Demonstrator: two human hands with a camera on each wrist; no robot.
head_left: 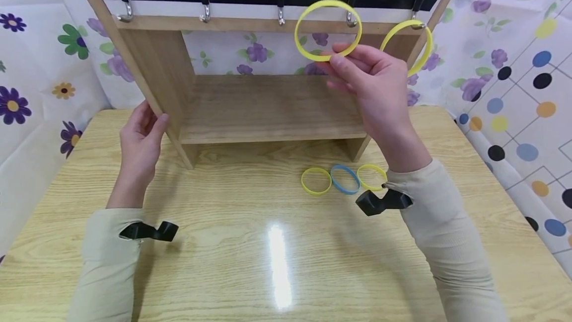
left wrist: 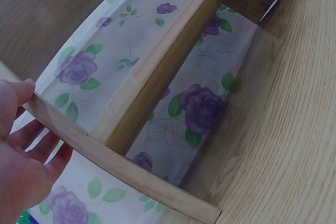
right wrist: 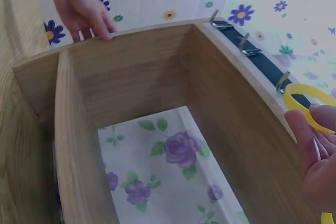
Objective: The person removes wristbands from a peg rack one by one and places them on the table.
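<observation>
My left hand [head_left: 140, 135] grips the left side panel of a wooden shelf [head_left: 274, 108], thumb on the front edge and fingers behind it. In the left wrist view the fingers [left wrist: 37, 142] wrap around that edge. My right hand [head_left: 373, 81] pinches a yellow ring [head_left: 329, 3] by its lower rim, between thumb and fingers. The ring is held up before the shelf's top rail, overlapping a metal hook [head_left: 351, 20] in the head view. Another yellow ring [head_left: 430, 46] hangs from the far right hook, partly hidden behind my right hand.
Black strips with several metal hooks [head_left: 205, 14] run along the shelf's top. On the wooden table [head_left: 214, 252], right of centre, lie a yellow ring [head_left: 316, 193], a blue ring [head_left: 346, 191] and a second yellow ring [head_left: 371, 166]. Patterned sheets cover the walls behind and beside.
</observation>
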